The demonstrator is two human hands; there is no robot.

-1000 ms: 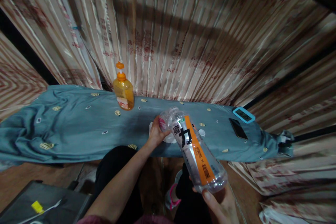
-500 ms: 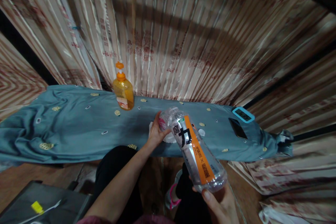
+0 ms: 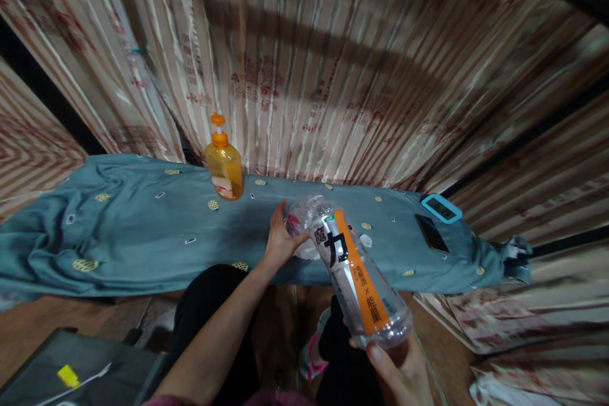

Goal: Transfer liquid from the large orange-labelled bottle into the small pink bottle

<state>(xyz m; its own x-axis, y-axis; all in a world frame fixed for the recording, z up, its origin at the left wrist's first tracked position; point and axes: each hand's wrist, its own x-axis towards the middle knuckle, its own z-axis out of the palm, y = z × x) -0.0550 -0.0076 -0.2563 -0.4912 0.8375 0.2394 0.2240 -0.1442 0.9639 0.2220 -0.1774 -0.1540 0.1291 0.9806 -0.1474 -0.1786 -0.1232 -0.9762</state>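
Note:
A clear plastic drink bottle [image 3: 349, 269] with an orange and silver label is held tilted above the cloth, its neck up and to the left. My right hand [image 3: 397, 365] is closed around its base. Beside the bottle's neck is a clear plastic container [image 3: 294, 221] with a pink mark, partly hidden by the bottle. My left hand [image 3: 280, 240] curves around that container, thumb across its near side and a finger raised at its far left. Something white [image 3: 308, 250] shows below the container. A small white round piece [image 3: 365, 240] lies right of the bottle.
An orange pump bottle [image 3: 225, 168] stands upright at the back of the blue-green cloth [image 3: 143, 228]. To the right lie a dark phone [image 3: 431, 233] and a light-blue digital clock [image 3: 441, 208]. Striped curtains [image 3: 304, 76] hang behind. A dark case [image 3: 85, 368] is at lower left.
My left hand has shifted slightly left and its fingers have loosened a little from the clear container. The drink bottle has turned slightly in my right hand, showing more label characters.

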